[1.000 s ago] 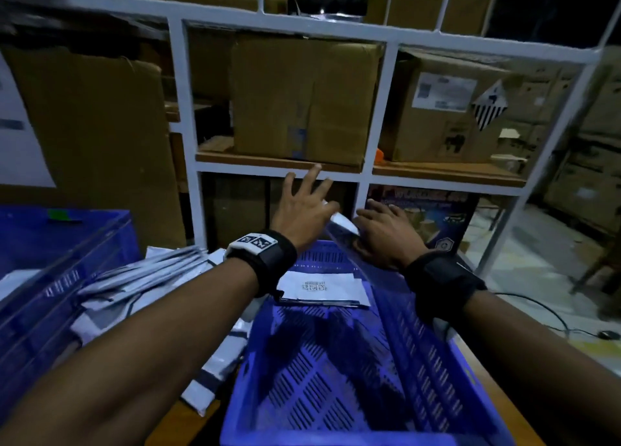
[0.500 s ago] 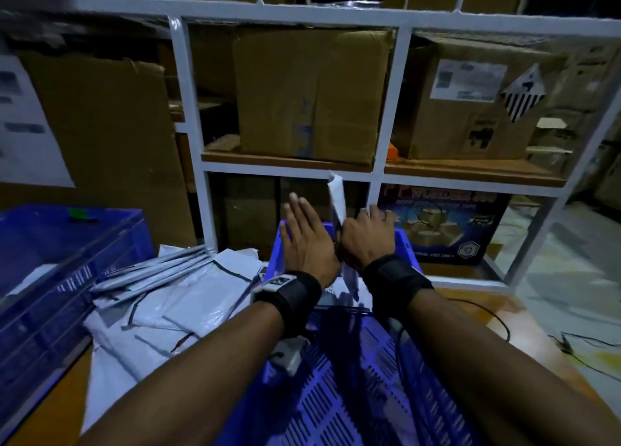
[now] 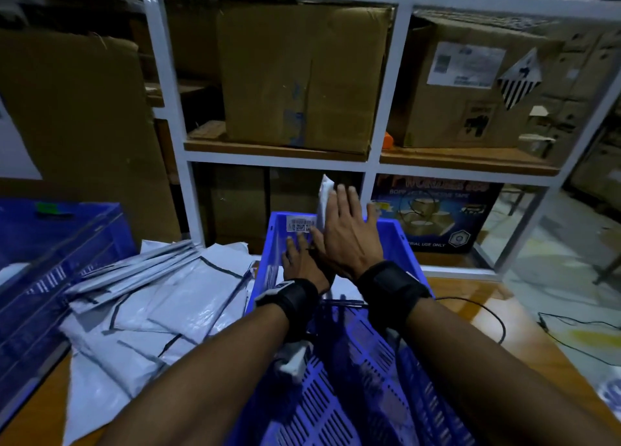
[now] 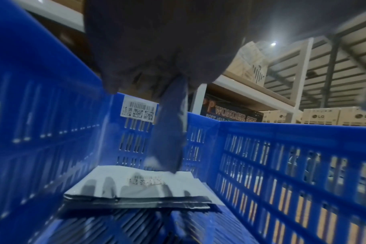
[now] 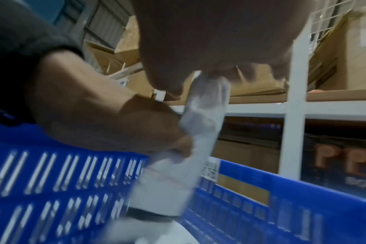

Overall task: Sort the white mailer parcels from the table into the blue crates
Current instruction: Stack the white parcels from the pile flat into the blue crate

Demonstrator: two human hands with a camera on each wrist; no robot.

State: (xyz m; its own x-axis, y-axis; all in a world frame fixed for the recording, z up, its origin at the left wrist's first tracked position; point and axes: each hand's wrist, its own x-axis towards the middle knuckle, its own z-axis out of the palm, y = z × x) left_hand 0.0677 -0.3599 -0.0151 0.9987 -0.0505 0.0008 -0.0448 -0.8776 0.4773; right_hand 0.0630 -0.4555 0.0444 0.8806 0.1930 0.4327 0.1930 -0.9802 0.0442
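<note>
Nearest, one parcel (image 4: 136,188) lies flat on the floor of the middle crate (image 3: 396,244). Just beyond it a second parcel (image 3: 324,200) stands on edge, long axis upright, between both hands at the crate's far end. The left hand (image 3: 302,260), the lower and nearer of the two, meets its left face low down; whether those fingers curl I cannot tell. The right hand (image 3: 346,230) backs its right face with fingers straight and relaxed. To lie flat it must, in my judgement, tip nearward. Left of the crate lies a loose pile of mailers (image 3: 151,294), too overlapped to count. Farther left is a second crate (image 3: 67,230).
</note>
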